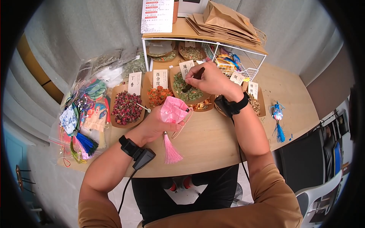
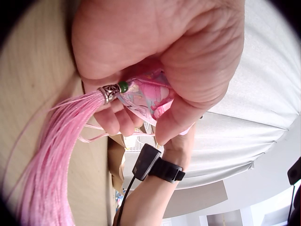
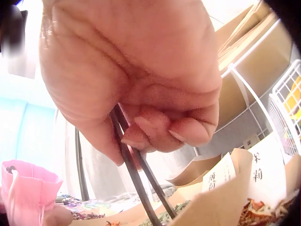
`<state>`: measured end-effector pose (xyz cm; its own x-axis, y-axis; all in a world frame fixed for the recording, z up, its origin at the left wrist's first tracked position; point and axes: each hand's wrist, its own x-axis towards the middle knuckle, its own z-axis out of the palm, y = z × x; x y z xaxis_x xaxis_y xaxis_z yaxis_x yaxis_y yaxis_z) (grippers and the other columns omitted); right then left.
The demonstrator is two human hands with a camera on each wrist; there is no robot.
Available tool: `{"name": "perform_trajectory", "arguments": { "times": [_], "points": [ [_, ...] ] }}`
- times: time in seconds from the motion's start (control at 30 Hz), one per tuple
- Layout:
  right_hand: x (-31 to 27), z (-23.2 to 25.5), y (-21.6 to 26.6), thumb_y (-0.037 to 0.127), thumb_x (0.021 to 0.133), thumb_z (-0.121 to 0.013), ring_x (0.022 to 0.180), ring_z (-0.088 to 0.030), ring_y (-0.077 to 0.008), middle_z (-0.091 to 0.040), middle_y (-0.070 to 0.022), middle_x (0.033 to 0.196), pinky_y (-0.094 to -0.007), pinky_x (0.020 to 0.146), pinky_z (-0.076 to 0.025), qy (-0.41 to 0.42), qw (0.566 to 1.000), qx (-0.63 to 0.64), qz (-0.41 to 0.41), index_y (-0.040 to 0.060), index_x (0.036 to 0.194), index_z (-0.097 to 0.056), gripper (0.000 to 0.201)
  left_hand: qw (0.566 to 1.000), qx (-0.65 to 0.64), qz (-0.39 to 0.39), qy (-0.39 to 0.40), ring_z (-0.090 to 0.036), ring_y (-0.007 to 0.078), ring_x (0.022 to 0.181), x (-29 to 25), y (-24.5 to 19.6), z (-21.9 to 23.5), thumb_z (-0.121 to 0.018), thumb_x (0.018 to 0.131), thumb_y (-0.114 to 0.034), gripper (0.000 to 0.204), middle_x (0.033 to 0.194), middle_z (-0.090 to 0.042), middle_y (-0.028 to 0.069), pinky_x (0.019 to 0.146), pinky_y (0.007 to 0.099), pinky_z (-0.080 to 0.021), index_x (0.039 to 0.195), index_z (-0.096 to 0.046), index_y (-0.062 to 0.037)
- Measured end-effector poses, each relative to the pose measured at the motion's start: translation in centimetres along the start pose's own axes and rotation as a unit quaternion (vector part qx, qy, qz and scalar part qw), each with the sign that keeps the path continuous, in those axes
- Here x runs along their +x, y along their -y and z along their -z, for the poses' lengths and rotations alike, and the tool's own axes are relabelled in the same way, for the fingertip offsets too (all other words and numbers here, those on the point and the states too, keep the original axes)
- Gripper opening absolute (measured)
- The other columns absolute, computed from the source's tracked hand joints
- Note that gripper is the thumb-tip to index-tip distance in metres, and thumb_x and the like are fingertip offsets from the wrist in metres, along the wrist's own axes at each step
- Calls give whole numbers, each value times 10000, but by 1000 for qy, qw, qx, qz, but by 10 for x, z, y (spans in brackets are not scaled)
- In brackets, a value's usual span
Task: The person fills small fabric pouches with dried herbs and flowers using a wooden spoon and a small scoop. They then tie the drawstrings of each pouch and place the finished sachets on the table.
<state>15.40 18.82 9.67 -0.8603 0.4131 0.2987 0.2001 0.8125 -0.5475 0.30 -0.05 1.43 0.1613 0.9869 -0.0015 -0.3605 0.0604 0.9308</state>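
My left hand [image 1: 150, 127] holds a pink drawstring pouch [image 1: 172, 109] upright, its mouth open, fingers and thumb curled round it. From its bottom hangs a pink tassel [image 1: 171, 150], with a green bead and metal cap visible in the left wrist view. Dark tweezers [image 3: 134, 178] are pinched in my right hand [image 1: 215, 80], prongs pointing down. Their tips reach into the green dried herbs [image 1: 182, 91] in a paper tray, up and right of the pouch; whether they grip any herbs cannot be told.
Left of the herbs stand trays of orange petals [image 1: 159, 95] and red rosebuds [image 1: 131, 108]. Tasselled pouches [image 1: 69, 121] lie far left, a blue one [image 1: 277, 112] at right. Behind, a shelf [image 1: 175, 28] carries paper bags [image 1: 228, 22]; a white wire basket [image 1: 243, 72] stands beneath.
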Motion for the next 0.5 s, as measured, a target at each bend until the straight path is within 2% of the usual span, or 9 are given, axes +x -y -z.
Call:
{"name": "perform_trajectory", "arguments": {
  "times": [0.17,0.27,0.37,0.47,0.5],
  "points": [
    [3,2,-6,79,829,-686,574,-508,-64,-567,-5,624,-242,550,-409,28,998,47,-19,29,997,-682,175,1000,1,-5,-2,-620,138,970,0,-1,-1,-785,732,-34,495,1032,-620,18,837,284,-498,1165,-547,-58],
    [3,5,-3,72,832,-682,588,-497,-54,-542,4,636,-233,554,-396,19,999,42,2,46,1045,-673,215,1000,-3,-4,1,-618,139,970,0,1,0,-787,732,-38,494,1029,-618,18,842,288,-496,1163,-546,-58],
    [4,6,-8,64,838,-670,598,-479,-47,-533,15,653,-223,556,-381,19,999,38,2,53,1046,-674,208,1000,-3,-5,5,-618,139,971,1,1,0,-787,733,-40,489,1026,-618,18,846,288,-494,1159,-546,-58],
    [3,8,-5,99,811,-689,567,-522,-86,-578,-29,622,-269,546,-409,-5,998,68,-13,35,1020,-688,219,1000,1,-12,3,-617,137,969,1,1,0,-785,737,-43,484,1023,-618,18,841,285,-493,1157,-546,-57],
    [2,10,-1,99,816,-687,572,-510,-75,-569,-12,630,-262,545,-401,-7,996,85,-20,40,1025,-688,217,1000,1,-11,2,-616,135,966,1,1,0,-785,738,-45,482,1021,-617,18,839,283,-492,1156,-546,-56]
  ]
}}
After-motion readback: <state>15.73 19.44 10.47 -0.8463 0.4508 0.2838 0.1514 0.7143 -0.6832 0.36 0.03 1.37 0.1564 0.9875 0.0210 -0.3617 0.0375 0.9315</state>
